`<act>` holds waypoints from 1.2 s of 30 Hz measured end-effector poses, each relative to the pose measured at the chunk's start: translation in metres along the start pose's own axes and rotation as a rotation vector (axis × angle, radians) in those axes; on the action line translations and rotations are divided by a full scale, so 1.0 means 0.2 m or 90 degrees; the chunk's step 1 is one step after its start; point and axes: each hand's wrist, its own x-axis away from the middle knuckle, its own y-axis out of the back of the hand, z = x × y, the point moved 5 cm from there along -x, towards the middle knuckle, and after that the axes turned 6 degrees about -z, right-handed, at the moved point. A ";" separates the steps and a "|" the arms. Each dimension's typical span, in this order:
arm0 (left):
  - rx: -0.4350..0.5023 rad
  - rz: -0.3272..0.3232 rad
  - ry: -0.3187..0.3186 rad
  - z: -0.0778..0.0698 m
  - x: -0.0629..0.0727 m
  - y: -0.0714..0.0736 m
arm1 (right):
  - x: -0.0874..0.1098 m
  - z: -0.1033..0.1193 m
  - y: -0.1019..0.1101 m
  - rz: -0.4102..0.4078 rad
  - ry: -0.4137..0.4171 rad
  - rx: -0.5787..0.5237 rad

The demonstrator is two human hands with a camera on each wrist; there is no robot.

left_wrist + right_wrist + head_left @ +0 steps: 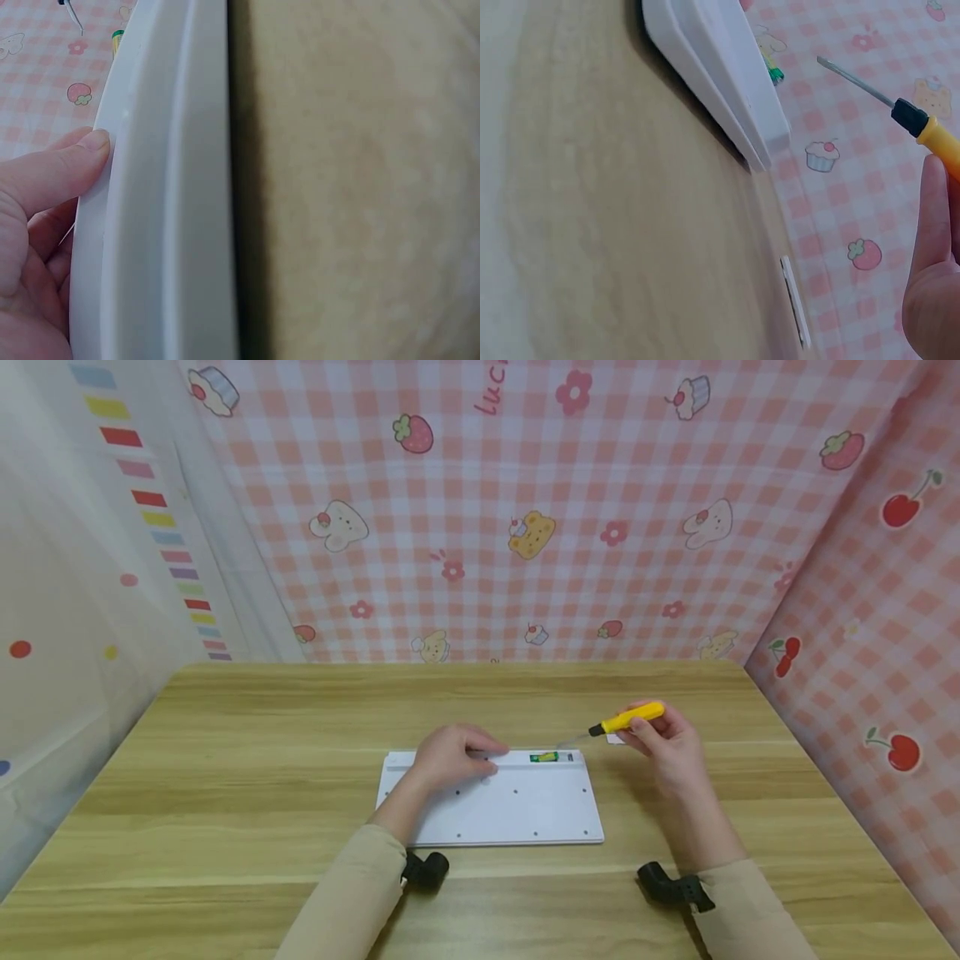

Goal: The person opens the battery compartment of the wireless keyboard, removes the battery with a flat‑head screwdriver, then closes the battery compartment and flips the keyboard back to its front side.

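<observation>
A white keyboard (pixel 517 810) lies face down on the table, small screw holes dotting its back. My left hand (pixel 454 753) grips its raised far edge, the thumb on the near side and the fingers behind, as the left wrist view shows. In an uncovered slot of that edge sits a green and yellow battery (pixel 545 757); its green end pokes above the rim in the right wrist view. My right hand (pixel 670 748) holds a screwdriver (pixel 632 717) by its yellow handle, the metal shaft pointing left toward the battery. Whether the tip touches it, I cannot tell.
A small white strip (pixel 796 302), possibly a cover, lies on the wooden table (pixel 247 793) right of the keyboard, partly behind my right hand in the head view. Checked pink cloth (pixel 480 585) hangs behind the table. Black wrist cameras (pixel 429 872) sit near both sleeves.
</observation>
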 end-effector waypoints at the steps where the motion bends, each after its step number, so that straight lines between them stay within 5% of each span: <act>1: 0.000 -0.001 -0.001 0.00 0.00 0.00 | 0.00 0.00 0.01 -0.002 0.000 -0.012; 12: 0.008 -0.004 -0.005 0.00 0.00 0.00 | -0.02 0.09 0.21 -0.025 0.010 -0.083; 23: 0.012 -0.006 0.004 0.00 0.00 0.00 | -0.05 0.16 0.50 -0.137 -0.014 -0.096; 32: 0.013 -0.009 0.003 -0.01 0.00 0.00 | -0.05 0.15 0.65 -0.247 -0.061 -0.016; 36: 0.013 -0.007 0.007 -0.01 0.00 0.00 | -0.03 0.15 0.70 -0.284 -0.085 0.103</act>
